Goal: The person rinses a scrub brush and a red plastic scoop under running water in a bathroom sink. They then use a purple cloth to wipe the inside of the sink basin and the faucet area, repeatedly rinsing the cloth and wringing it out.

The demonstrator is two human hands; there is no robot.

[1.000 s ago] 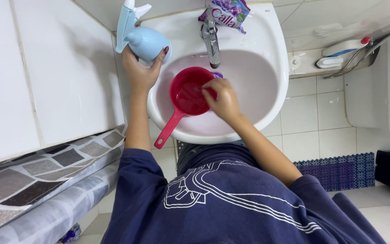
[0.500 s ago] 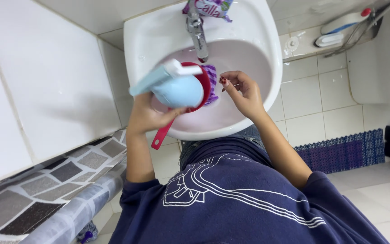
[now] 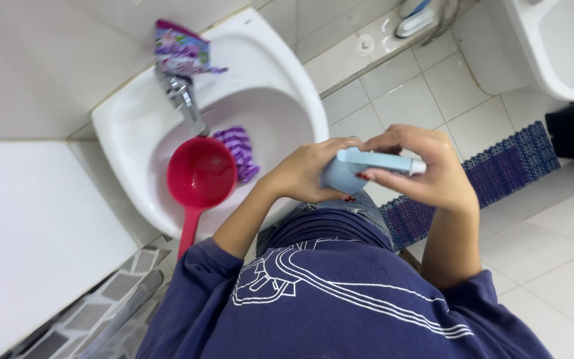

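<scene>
Both hands grip one pale blue bottle (image 3: 350,171). Left hand (image 3: 307,174) cups its base; right hand (image 3: 426,169) wraps its neck, wrist bent.

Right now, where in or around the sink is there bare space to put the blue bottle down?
The sink is bare on its right half, between the purple striped cloth and the right rim. The left half is crowded by the red scoop under the tap. A purple packet lies on the back rim. Both hands, left hand and right hand, hold the blue bottle.

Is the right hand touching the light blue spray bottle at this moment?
Touching. The head view shows the right hand wrapped over the light blue spray bottle, fingers on its top.
</scene>
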